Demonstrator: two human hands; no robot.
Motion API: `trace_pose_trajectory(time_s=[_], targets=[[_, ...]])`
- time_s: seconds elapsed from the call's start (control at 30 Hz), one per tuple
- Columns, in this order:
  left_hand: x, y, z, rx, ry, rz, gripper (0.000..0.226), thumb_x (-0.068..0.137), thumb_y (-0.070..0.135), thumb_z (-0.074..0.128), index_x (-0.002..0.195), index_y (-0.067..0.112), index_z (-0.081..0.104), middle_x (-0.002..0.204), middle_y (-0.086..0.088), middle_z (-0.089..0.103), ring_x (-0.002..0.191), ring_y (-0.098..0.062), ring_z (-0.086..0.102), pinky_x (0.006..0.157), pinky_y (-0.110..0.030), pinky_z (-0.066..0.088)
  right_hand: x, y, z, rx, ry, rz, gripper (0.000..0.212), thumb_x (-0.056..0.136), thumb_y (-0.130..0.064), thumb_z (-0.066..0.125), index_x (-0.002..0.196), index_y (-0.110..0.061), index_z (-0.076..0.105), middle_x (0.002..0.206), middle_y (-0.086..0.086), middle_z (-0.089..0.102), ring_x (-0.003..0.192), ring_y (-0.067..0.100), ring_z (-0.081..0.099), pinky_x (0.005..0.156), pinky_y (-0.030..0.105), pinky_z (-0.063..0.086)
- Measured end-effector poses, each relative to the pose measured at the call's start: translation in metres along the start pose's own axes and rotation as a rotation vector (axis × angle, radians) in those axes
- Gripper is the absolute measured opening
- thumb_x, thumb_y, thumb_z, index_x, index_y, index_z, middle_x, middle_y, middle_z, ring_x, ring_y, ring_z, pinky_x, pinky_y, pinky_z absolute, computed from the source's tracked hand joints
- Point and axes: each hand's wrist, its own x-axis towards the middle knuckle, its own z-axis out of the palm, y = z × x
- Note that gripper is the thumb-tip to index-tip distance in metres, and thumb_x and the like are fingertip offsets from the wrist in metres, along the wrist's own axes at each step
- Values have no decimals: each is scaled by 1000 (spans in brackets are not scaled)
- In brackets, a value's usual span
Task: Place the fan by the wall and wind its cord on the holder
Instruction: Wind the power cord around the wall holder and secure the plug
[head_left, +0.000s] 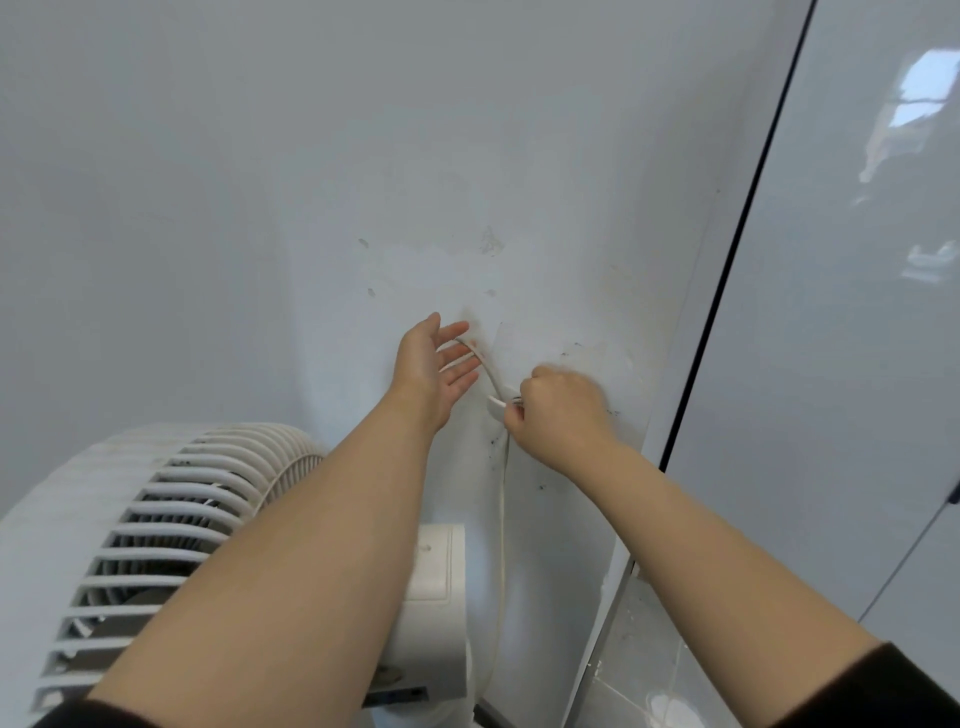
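Note:
A white fan (145, 525) with a slatted grille stands at the lower left, close to the white wall (363, 182). Its pale cord (502, 519) runs up the wall to a small white holder (497, 406). A loop of the cord arcs from the holder up to my left hand (434, 371), whose straight, spread fingers touch it. My right hand (558, 413) is curled by the holder and grips the cord there. How the cord sits on the holder is hidden by that hand.
A glossy white cabinet door (831, 312) with a dark edge stands at the right, at an angle to the wall. Grey floor tiles (639, 675) show at the bottom right. The wall around the holder is scuffed.

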Motion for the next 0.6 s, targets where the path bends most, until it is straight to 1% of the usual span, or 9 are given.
trace_pose_trajectory(time_s=[0.07,0.1,0.13,0.17,0.2,0.27,0.43,0.53,0.6], targets=[[-1,1,-2,25,32,33,39,99,33,35,109,6,62,119,-14,59,110,-26,58,92,-33,47,7,-2,0,-16,-30,37,47,96,-37,40,60,-8,36,65,2,39,68,23,43,55,29,25],[-2,2,-4,17,53,51,39,99,31,35,108,5,62,117,-14,60,107,-25,59,90,-32,47,10,-4,-1,-19,-40,50,49,97,-38,40,57,-11,32,61,0,35,68,23,44,52,29,23],[-2,2,-4,0,76,69,38,99,29,35,107,4,63,116,-14,61,104,-24,61,88,-31,49,13,-6,-1,-19,-38,55,49,98,-39,40,58,-11,35,61,0,37,70,24,47,51,28,23],[-2,2,-5,-17,95,87,37,98,27,36,107,4,64,113,-13,62,101,-24,62,86,-30,50,16,-8,-1,-20,-30,52,47,98,-40,40,63,-9,44,66,0,46,74,26,52,53,27,26],[-2,3,-5,-30,109,102,36,97,26,36,106,5,64,110,-12,63,97,-23,63,84,-30,51,19,-10,-2,-28,-22,49,44,98,-40,39,74,-7,55,76,3,57,81,27,57,58,28,29],[-2,4,-5,-32,115,120,35,96,23,37,104,5,65,102,-9,64,90,-22,64,81,-28,52,25,-14,0,-58,-7,48,42,98,-42,38,91,-8,63,93,7,65,90,27,61,63,29,31],[0,6,-4,-6,111,138,30,94,18,37,96,7,65,93,-10,66,83,-24,66,71,-26,54,33,-16,7,-88,28,71,42,97,-44,38,92,-11,64,96,6,67,89,25,63,64,29,32],[-1,8,-5,9,106,151,27,91,15,39,96,9,65,92,-12,69,80,-26,68,65,-25,54,33,-17,9,-78,58,81,40,99,-37,35,94,-10,65,96,8,67,89,27,63,65,29,32],[0,8,-4,47,113,178,25,89,12,43,100,9,66,90,-11,70,77,-25,69,66,-25,55,32,-18,8,-64,72,101,36,98,-30,35,90,-10,65,94,7,68,84,27,62,64,29,31]])
